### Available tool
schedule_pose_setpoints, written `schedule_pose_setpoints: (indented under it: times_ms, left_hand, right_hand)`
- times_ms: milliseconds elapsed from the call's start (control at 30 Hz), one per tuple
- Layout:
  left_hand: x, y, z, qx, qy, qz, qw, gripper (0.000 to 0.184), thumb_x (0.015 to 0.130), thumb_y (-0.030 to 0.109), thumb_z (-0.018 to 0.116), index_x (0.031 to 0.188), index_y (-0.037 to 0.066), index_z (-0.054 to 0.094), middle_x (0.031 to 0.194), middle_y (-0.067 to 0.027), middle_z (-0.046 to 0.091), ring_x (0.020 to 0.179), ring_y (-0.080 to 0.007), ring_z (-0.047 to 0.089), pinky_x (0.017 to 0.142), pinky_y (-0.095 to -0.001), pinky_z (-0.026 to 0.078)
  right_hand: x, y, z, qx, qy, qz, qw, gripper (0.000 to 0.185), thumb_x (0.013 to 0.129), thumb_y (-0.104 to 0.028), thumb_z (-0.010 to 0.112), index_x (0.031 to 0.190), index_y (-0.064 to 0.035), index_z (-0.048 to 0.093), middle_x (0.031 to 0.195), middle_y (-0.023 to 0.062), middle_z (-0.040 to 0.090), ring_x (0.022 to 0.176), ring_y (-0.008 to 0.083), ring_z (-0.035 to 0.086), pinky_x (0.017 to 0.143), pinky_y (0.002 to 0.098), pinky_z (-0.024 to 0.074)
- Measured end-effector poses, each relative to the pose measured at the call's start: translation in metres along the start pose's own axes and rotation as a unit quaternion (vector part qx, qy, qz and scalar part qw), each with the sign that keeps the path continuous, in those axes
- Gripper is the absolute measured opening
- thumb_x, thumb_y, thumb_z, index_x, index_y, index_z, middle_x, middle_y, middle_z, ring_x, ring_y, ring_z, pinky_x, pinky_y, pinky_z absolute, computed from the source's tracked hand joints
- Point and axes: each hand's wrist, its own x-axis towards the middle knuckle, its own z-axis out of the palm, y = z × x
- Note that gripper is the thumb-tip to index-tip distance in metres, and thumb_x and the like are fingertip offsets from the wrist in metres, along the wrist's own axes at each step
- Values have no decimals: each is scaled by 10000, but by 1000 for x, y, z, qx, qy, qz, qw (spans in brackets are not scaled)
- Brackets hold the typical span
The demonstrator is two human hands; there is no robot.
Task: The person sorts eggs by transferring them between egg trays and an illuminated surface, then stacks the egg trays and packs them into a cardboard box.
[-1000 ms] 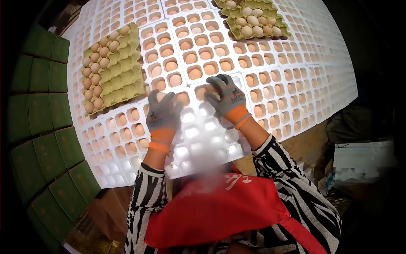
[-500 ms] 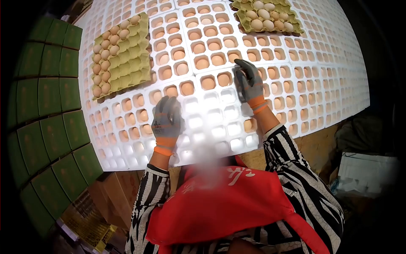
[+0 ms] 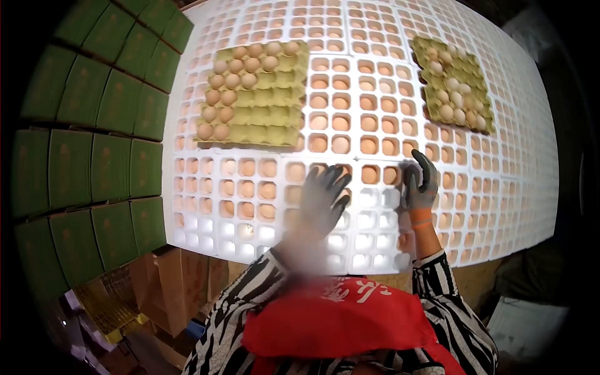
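Observation:
My left hand (image 3: 325, 197), in a grey glove, is over the white foam tray (image 3: 356, 160) near the front, fingers apart above egg cells. To its right, my right hand (image 3: 421, 184), gloved in grey with an orange cuff, has its fingers curved over the tray's right side; whether an egg lies between them is hidden. Two eggs (image 3: 380, 174) sit in cells between the hands. Cells nearer my body hold no eggs. A yellow-green pulp tray (image 3: 269, 119), partly filled with eggs (image 3: 232, 80), lies on the foam trays at the left.
Another pulp tray (image 3: 475, 69) with several eggs rests at the back right. Foam trays full of eggs (image 3: 379, 103) spread across the surface. Green boxes (image 3: 111, 100) are stacked at the left. Below them are cardboard (image 3: 172, 290) and a yellow crate (image 3: 109, 306).
The view has turned left, shifting the trays rightward in it. My left hand has moved closer to my right hand, over the filled cells. My right hand has shifted to the tray's right side.

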Motion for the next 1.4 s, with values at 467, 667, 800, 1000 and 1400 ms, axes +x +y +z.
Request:
schedule_pose_setpoints:
  times_ms: [467, 667, 800, 1000, 1400]
  left_hand:
    - [26, -251, -173, 207, -183, -5, 961, 423, 788, 133, 707, 1197, 150, 603, 1256, -90, 599, 1153, -278, 569, 997, -388, 435]
    - [-2, -271, -197, -368, 54, -233, 899, 392, 890, 147, 666, 1245, 32, 548, 1148, -65, 581, 1097, -169, 557, 950, -321, 496]
    - [-25, -313, -212, -497, 102, -249, 825, 485, 838, 116, 657, 1298, 39, 525, 1200, -108, 559, 1130, -238, 580, 970, -348, 497]
    - [16, -285, -205, 157, -177, -85, 968, 499, 800, 147, 684, 1287, 152, 575, 1211, -73, 584, 1102, -284, 597, 907, -400, 523]
    - [30, -301, -211, 129, -25, -159, 978, 603, 857, 196, 724, 1426, 149, 533, 1272, -104, 555, 1069, -272, 637, 912, -425, 546]
  right_hand:
    - [155, -184, 317, -95, -244, -119, 958, 408, 862, -307, 673, 1256, -215, 622, 1235, 102, 613, 1164, 321, 575, 963, 431, 484]
    - [169, -159, 331, 233, -217, 102, 942, 363, 848, -200, 706, 1194, -114, 636, 1027, 58, 651, 899, 207, 647, 787, 324, 543]
    - [161, -167, 293, 511, -280, 267, 767, 302, 953, -248, 579, 1195, -71, 609, 1062, 43, 609, 881, 144, 627, 799, 318, 550]
    - [104, -230, 327, -217, -318, -167, 908, 417, 831, -337, 751, 1111, -43, 660, 1105, 162, 624, 978, 337, 636, 902, 436, 510]
    - [154, -225, 326, -136, -332, -81, 930, 531, 804, -406, 782, 1253, -151, 657, 1394, 121, 549, 1136, 271, 644, 965, 468, 509]
